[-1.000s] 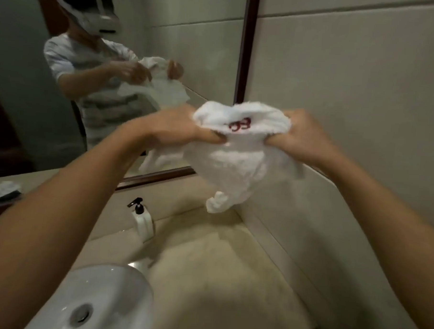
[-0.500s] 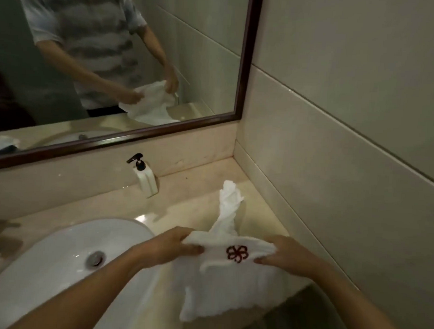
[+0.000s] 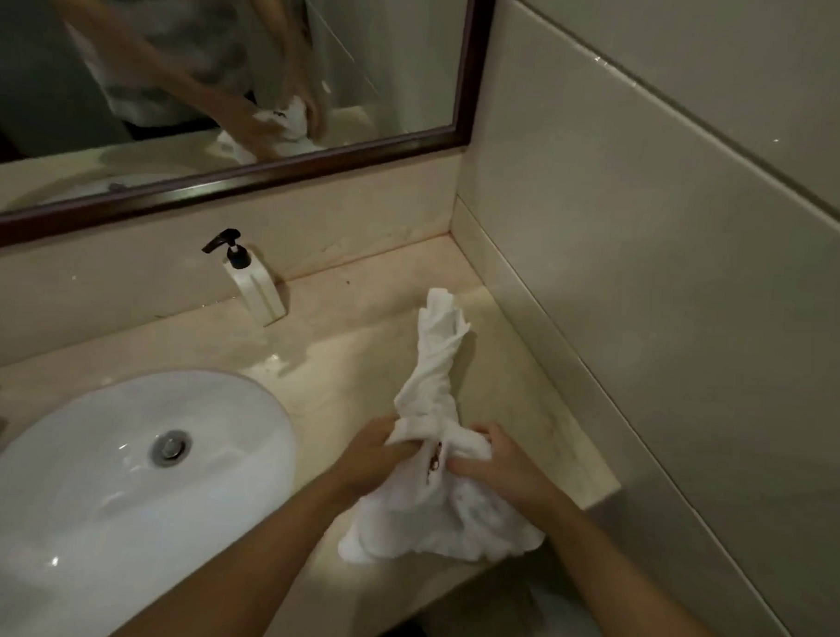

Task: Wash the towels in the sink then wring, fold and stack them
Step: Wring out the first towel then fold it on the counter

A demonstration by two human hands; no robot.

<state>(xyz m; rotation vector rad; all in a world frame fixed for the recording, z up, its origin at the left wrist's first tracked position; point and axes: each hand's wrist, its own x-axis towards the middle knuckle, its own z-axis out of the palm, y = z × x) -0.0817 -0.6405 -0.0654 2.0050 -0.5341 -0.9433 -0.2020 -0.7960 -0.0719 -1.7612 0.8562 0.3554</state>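
A dim bathroom corner: beige counter [image 3: 358,354] between white sink [image 3: 89,472] and tiled wall. The left hand [image 3: 373,453] and right hand [image 3: 493,466] are both clenched on the white towel [image 3: 434,396], bunched on the counter. It looks limp and damp-heavy; best gripped at corners. Its red emblem is half-buried in folds.

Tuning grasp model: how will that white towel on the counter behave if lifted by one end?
The towel is probably floppy: it bunches and sags around the left hand and right hand. Its far end keeps a twisted rope shape, so it's likely damp and heavier than it looks. It would drape rather than slide on the counter.
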